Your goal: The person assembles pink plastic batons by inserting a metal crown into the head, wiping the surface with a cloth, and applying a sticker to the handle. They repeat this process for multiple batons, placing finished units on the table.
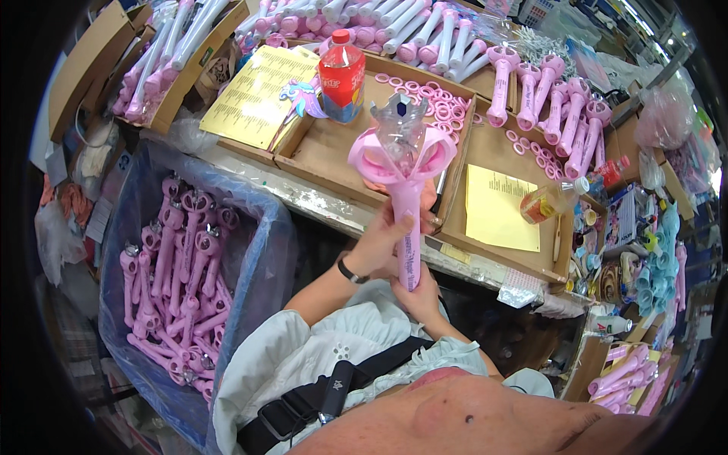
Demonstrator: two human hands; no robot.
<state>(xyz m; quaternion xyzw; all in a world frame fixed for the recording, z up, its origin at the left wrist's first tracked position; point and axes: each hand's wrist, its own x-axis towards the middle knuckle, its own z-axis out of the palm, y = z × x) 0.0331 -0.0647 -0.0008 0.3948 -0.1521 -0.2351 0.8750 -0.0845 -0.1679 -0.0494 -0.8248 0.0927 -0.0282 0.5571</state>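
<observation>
A pink toy wand [408,220] stands nearly upright in front of me, with a clear crown-like top and a dark blue gem above a pink heart-shaped head. My left hand [377,241], wearing a black wristband, is wrapped round the upper handle, its thumb on the front. Lower down, my right hand [419,297] grips the handle near its bottom end; some of its fingers are hidden behind the wand. Beyond the wand lies a shallow cardboard tray [322,155] with several pink rings [447,106] at its far side.
To my left, a blue-lined bin [262,250] holds several pink wands. A red-capped bottle [342,76] and yellow printed sheets [258,95] stand around the tray. On the right are another yellow sheet [500,205], a tilted clear bottle [550,201] and a row of wands [542,95].
</observation>
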